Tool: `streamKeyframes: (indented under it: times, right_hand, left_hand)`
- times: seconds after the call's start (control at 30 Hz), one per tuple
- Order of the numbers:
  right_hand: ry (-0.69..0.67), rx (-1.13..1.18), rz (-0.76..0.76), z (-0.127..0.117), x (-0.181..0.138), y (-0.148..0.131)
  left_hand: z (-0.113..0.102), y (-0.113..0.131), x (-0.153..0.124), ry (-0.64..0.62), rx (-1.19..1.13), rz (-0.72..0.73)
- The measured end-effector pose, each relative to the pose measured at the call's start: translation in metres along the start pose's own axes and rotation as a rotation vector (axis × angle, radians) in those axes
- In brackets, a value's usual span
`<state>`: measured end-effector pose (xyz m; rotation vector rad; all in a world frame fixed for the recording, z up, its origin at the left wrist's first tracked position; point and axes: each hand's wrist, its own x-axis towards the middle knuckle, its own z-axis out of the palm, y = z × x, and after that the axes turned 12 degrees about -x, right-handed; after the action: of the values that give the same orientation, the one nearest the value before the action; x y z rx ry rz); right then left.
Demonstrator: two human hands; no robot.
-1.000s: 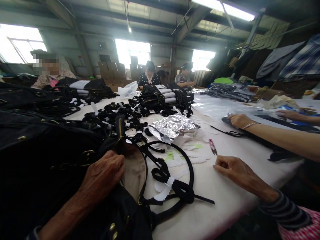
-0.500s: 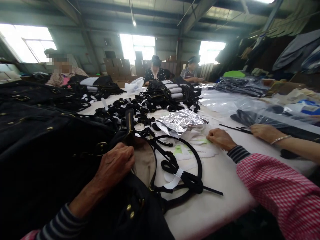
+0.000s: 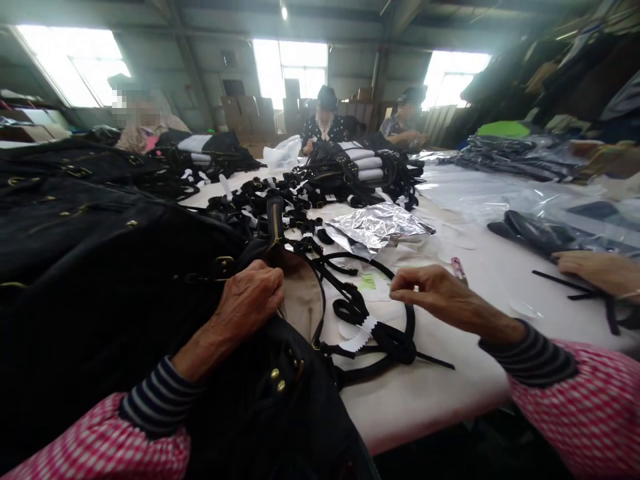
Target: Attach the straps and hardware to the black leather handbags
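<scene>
A large black bag [image 3: 195,380] with gold-coloured studs, buckles and a zipper lies on its side, its beige lining [image 3: 301,287] showing at the open mouth. My left hand [image 3: 253,293] is closed on the edge of that mouth. My right hand [image 3: 435,293] hovers over the table, right of the bag's handle, thumb and fingers pinched together; what they hold, if anything, is too small to make out. Close behind its knuckles a small pink object [image 3: 457,269] shows. A coiled black strap [image 3: 387,345], banded with white paper, lies inside the loop of the black handle [image 3: 410,323].
Crumpled silvery film [image 3: 377,225] lies beyond my hands. Farther back are many black straps [image 3: 260,207] and stacked black bags [image 3: 360,167]. At right, a co-worker's hand [image 3: 593,270] is beside a plastic-wrapped black item [image 3: 540,230]. Several people sit across the table.
My right hand has come up off the table and moved left towards the bag, its fingers now pinched. My left hand stays on the bag's edge. The view has shifted.
</scene>
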<state>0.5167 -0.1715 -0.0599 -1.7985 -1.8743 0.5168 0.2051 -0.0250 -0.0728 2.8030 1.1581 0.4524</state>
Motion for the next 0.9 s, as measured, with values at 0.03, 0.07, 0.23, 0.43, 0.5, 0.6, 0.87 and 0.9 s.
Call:
streamKeyframes:
  times: [0.03, 0.07, 0.23, 0.43, 0.5, 0.6, 0.87, 0.9]
  right_hand:
    - [0.007, -0.002, -0.032, 0.009, 0.011, -0.006]
    - [0.011, 0.004, -0.058, 0.017, 0.023, -0.010]
    - [0.008, -0.140, -0.039, 0.042, 0.068, -0.023]
    - [-0.006, -0.315, 0.041, 0.034, 0.066, -0.026]
    - [0.001, -0.326, 0.057, 0.024, 0.050, -0.019]
    - [-0.027, -0.271, 0.078, 0.009, 0.019, -0.008]
    - [-0.200, -0.126, 0.092, -0.004, -0.021, 0.001]
    - [-0.221, -0.085, 0.071, -0.005, -0.018, 0.001]
  left_hand:
    - [0.000, 0.000, 0.000, -0.002, -0.009, 0.004]
    - [0.000, -0.001, -0.001, -0.003, -0.020, 0.006]
    - [0.001, -0.003, -0.002, 0.004, -0.055, 0.014]
    - [0.002, -0.003, -0.001, 0.016, -0.066, 0.017]
    - [0.002, -0.003, -0.001, 0.016, -0.064, 0.016]
    - [0.003, -0.003, -0.001, 0.011, -0.051, 0.016]
    - [-0.001, 0.000, -0.001, -0.009, -0.020, -0.002]
    - [-0.001, 0.001, -0.001, -0.010, -0.022, -0.006]
